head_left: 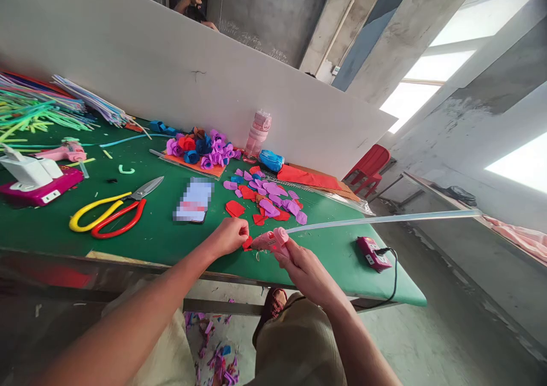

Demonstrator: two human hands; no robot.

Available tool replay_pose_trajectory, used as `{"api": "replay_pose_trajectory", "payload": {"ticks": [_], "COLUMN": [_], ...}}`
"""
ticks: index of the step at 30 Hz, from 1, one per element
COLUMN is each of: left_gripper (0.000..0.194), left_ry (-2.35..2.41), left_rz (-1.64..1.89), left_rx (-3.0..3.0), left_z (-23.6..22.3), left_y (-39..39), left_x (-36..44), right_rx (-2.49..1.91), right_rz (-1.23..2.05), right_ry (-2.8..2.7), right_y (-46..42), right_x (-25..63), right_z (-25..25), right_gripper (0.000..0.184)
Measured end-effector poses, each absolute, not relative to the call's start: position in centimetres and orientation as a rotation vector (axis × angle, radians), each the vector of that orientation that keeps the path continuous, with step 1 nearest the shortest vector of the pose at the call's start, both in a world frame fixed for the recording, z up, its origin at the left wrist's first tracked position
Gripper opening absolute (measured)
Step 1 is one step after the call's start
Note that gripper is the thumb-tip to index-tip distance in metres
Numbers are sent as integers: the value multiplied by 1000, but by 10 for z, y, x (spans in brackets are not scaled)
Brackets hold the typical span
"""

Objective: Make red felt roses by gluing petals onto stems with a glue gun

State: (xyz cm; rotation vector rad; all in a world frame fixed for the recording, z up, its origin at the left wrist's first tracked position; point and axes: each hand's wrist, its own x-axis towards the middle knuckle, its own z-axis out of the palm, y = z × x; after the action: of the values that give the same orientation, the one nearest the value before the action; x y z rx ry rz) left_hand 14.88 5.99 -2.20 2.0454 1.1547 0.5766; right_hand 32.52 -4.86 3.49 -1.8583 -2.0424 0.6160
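Observation:
My right hand [297,261] is wrapped round a pink glue gun [271,240], its nozzle pointing left. A long translucent glue stick [384,218] juts out of the gun's back to the right. In a pinch, my left hand [231,236] holds a small red paper petal [247,242] right at the nozzle; whether the tip touches it I cannot tell. Just beyond my hands lie loose purple, red and blue petals [273,189], with one red petal [235,208] nearest my left hand. Finished paper flowers [205,147] are heaped on an orange sheet behind the phone.
On the green table [141,255] lie scissors [115,209], a phone [194,200], a pink bottle [257,136], and a blue packet [271,160]. A power strip [374,254] with a plugged cord sits at right. Another strip [43,188], a second glue gun [64,150] and colourful stems [38,107] are left.

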Motion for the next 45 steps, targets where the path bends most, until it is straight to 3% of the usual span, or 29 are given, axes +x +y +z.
{"api": "replay_pose_trajectory", "payload": {"ticks": [39, 45], "left_gripper": [13, 12], "left_ry": [1128, 1100], "left_rz": [563, 582], "left_rx": [2055, 1999], "left_z": [-25, -27], "left_y": [63, 64], "left_x": [149, 148], "right_rx": [-1867, -1758], "right_rz": [590, 951], "right_ry": [-2004, -1683], "right_y": [-47, -49], "right_x": [338, 350], "right_z": [32, 29], "right_gripper": [25, 32]}}
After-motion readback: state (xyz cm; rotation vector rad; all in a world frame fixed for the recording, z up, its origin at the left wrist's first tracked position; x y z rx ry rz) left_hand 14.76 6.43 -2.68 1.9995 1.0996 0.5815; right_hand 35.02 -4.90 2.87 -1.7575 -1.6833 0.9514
